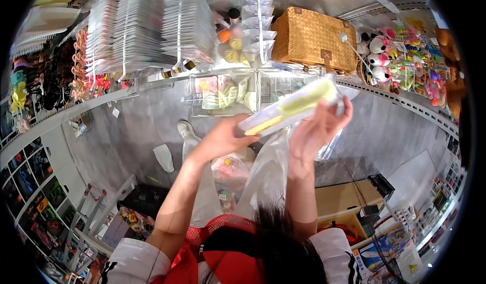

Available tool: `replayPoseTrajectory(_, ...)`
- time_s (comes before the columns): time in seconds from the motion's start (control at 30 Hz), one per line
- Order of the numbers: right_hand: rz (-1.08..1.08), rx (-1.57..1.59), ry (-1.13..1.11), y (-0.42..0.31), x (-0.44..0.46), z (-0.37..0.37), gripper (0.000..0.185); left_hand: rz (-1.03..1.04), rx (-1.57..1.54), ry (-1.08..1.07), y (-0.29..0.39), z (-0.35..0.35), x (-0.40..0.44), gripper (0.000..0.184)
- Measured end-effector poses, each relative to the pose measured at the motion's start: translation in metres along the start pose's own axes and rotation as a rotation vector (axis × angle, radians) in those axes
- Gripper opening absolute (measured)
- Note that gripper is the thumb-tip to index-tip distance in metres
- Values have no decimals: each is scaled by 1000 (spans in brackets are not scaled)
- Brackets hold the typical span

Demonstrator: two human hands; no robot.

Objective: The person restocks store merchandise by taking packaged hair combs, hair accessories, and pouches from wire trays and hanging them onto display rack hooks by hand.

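Observation:
Both of my hands hold a long flat packet (291, 106) in clear plastic, with yellow-green and pale lilac areas; its contents are too blurred to name. My left hand (225, 138) grips its lower left end, thumb along the near edge. At the upper right end, my right hand (320, 129) has its fingers bent round the packet. Beyond the packet, a clear divided bin (202, 112) contains pink and pale green packets (215, 91). Below my hands, between my legs, is a pink bag (233, 168) with a yellow cartoon print.
Clear packets (136, 30) hang in dense rows from hooks at the far side. A woven box (314, 35) stands on the shelf, with plush toys (379, 58) to its right. A wooden drawer unit (349, 203) is at right, and a metal step ladder (91, 208) at left.

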State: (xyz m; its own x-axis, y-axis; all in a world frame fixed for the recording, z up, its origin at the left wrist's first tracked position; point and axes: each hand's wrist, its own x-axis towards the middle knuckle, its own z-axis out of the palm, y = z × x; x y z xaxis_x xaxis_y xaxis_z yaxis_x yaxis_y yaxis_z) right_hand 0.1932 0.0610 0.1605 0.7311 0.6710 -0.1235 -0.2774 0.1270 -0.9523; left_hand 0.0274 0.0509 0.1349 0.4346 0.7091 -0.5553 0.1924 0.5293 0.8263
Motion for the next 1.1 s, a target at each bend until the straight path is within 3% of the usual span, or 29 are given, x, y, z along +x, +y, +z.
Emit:
replayPoseTrajectory(0.03,23,65,35,-2,5,-14,40,-59,84,-31,0,-11,-5,22)
replayPoseTrajectory(0.17,292,165,-42,2,-1,-55,41,18,-199,137,-19,-41,-17,20)
replayPoseTrajectory(0.27,184,-703,-52,27,-13,-85,53,76,-113,323,-18,-47,-19,16)
replayPoseTrajectory(0.3,-170,-1074,-130,32,-14,-91,63,102,-42,348,-5,-42,-18,15)
replayPoseTrajectory(0.4,-294,-1049,-651,11,-20,-56,65,265,225,335,36,-30,-11,12)
replayPoseTrajectory(0.47,-33,-846,-775,8,-23,-30,64,311,265,300,42,-21,-1,11)
replayPoseTrajectory(0.57,34,-848,-794,20,-25,-4,59,183,39,316,53,-8,13,11)
replayPoseTrajectory(0.67,227,-497,-762,20,-19,9,52,312,-95,455,51,-2,34,15)
replayPoseTrajectory(0.7,187,-528,-729,23,-17,12,50,398,-125,476,51,1,41,17)
replayPoseTrajectory(0.93,22,-727,-565,39,-12,16,46,213,-238,437,51,14,65,24)
replayPoseTrajectory(0.97,11,-744,-545,43,-12,15,46,436,-56,498,34,16,77,28)
replayPoseTrajectory(1.1,25,-721,-555,45,-6,17,45,415,-36,534,37,19,81,29)
